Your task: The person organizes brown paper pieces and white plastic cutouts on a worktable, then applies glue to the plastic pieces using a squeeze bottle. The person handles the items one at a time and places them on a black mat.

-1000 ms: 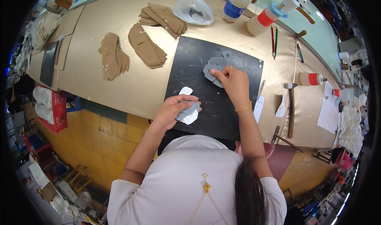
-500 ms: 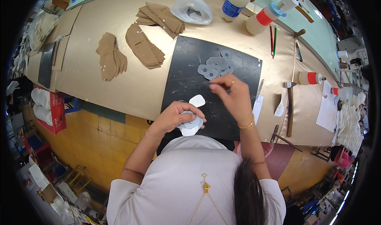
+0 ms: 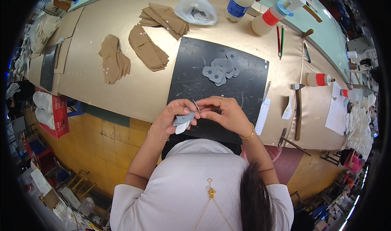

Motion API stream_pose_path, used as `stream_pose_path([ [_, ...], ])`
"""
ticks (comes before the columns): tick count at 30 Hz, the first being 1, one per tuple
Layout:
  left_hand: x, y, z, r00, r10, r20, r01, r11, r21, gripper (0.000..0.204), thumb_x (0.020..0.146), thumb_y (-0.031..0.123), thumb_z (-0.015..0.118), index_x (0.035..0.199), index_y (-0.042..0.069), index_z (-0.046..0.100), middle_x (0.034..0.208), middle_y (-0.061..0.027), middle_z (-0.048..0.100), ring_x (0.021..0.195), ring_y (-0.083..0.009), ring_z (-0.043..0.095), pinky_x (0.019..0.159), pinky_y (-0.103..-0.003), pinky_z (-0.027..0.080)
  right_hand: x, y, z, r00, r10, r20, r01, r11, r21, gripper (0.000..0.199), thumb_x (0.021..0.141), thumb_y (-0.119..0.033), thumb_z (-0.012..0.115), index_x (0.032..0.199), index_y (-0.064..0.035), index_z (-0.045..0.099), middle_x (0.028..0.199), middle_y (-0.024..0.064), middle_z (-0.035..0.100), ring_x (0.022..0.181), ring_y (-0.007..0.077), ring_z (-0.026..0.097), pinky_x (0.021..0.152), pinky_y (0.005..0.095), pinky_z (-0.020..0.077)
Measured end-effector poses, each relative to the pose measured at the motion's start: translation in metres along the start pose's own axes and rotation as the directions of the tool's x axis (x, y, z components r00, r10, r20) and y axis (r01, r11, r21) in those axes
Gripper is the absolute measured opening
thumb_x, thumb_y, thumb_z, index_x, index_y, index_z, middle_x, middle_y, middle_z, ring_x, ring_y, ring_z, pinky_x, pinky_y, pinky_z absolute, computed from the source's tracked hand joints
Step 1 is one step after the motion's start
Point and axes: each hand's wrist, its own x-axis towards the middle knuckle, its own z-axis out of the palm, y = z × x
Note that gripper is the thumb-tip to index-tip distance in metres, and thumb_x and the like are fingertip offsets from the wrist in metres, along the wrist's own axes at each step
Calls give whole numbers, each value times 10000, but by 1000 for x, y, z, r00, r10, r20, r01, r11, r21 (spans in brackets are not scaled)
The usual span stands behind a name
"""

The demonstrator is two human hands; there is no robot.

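In front of my body both hands come together over the near part of the black board [image 3: 179, 74]. My left hand [image 3: 172, 113] is closed around several small, flat, rounded pieces [image 3: 184, 119], grey and white, fanned below its fingers. One thin piece [image 3: 196, 106] stands edge-on between the two hands. The fingertips of my right hand [image 3: 228, 113] pinch at its edge, partly hidden. Farther off on the board lies a loose pile of grey flat pieces with round holes [image 3: 222, 68].
Bundled brown cut pieces [image 3: 148, 47] lie left of the board, near a plastic bag [image 3: 196, 11]. Bottles [image 3: 266, 21] stand at the back right. A hammer [image 3: 298, 113], pencils [image 3: 280, 41] and paper [image 3: 264, 112] lie on the right.
My right hand has moved from beside the grey pile down to my left hand. The white piece that stuck out flat from my left hand no longer shows that way; a thin piece stands edge-on.
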Motion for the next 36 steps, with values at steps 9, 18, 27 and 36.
stream_pose_path([
  [9,4,2,-3,997,28,-78,-38,990,-136,177,867,53,549,1034,-2,570,951,-162,656,699,-171,694,501,-245,588,13,9,6,996,40,-80,-45,997,-56,232,856,-81,682,1080,-22,679,948,90,695,836,137,671,760,249,523],
  [18,15,-7,8,954,147,-261,-119,986,119,438,929,77,553,1342,29,413,1132,-200,617,1003,-300,656,846,-372,565,30,31,-16,844,-39,-535,-90,973,-214,336,854,-88,679,1167,15,611,1023,150,639,694,170,677,620,270,517],
  [27,19,-16,9,973,152,-172,-78,924,375,691,904,30,605,1475,60,217,1146,-199,601,1022,-274,650,855,-335,542,20,20,-6,966,18,-257,-58,987,-148,243,836,-172,712,1013,-7,689,885,86,607,628,146,583,606,266,482],
  [36,18,-17,13,961,198,-195,-71,853,516,861,861,-1,651,1509,108,96,1065,-157,611,996,-170,621,844,-274,504,17,24,-16,927,284,-246,-252,956,152,199,863,-154,700,998,-12,671,750,0,625,623,36,544,564,194,456],
])
